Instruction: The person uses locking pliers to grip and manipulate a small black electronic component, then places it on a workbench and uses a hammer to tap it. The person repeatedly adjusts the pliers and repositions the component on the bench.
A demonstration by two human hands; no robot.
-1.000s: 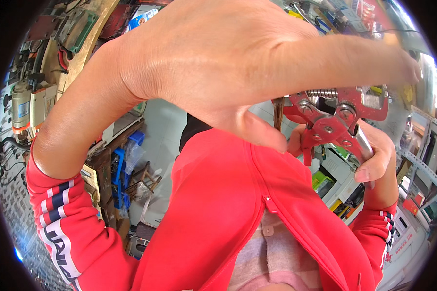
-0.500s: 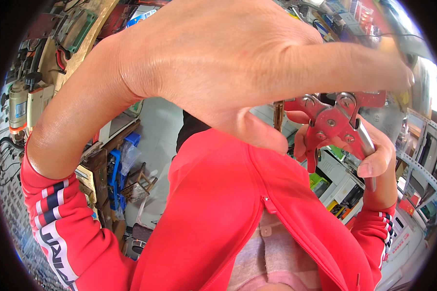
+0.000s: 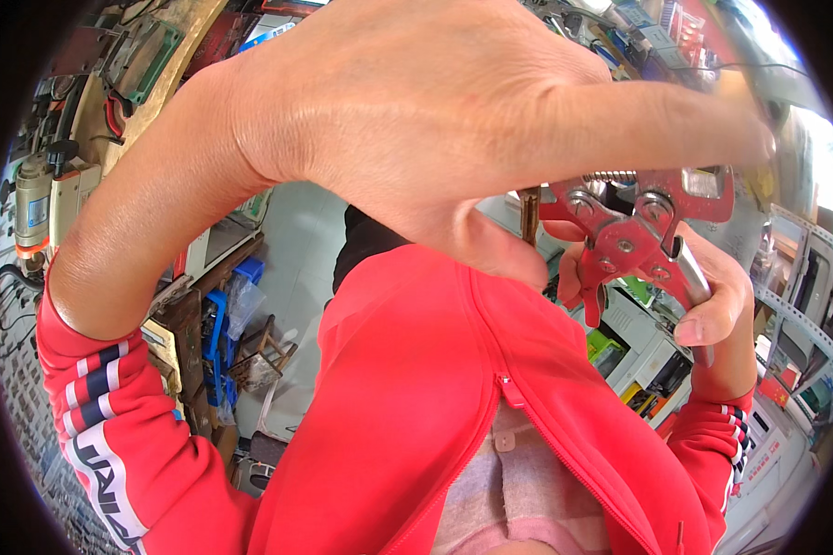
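My left hand (image 3: pixel 416 120) stretches across the upper middle, back toward me, its index finger pointing right and its thumb hanging down. Index finger and thumb are apart, with nothing visible gripped between them; the other fingers are mostly hidden or blurred. Behind and below that index finger is a pair of red wire strippers (image 3: pixel 625 242) with screws, a coil spring and a silver handle. My right hand (image 3: pixel 717 296) wraps round the handles, thumb across the silver one. A narrow brown, brass-like piece (image 3: pixel 528 217) shows beside my left thumb; whether they touch I cannot tell.
A wooden-edged bench (image 3: pixel 171 74) with tools runs along the upper left, near a beige and silver device (image 3: pixel 35 208). Blue plastic bins (image 3: pixel 217 342) stand below at the left. To the right are a metal rack (image 3: pixel 801 324) and a pale cabinet (image 3: pixel 634 324).
The wire strippers have tipped slightly, and more of their spring and upper frame shows under my left index finger. Both hands keep nearly the same place.
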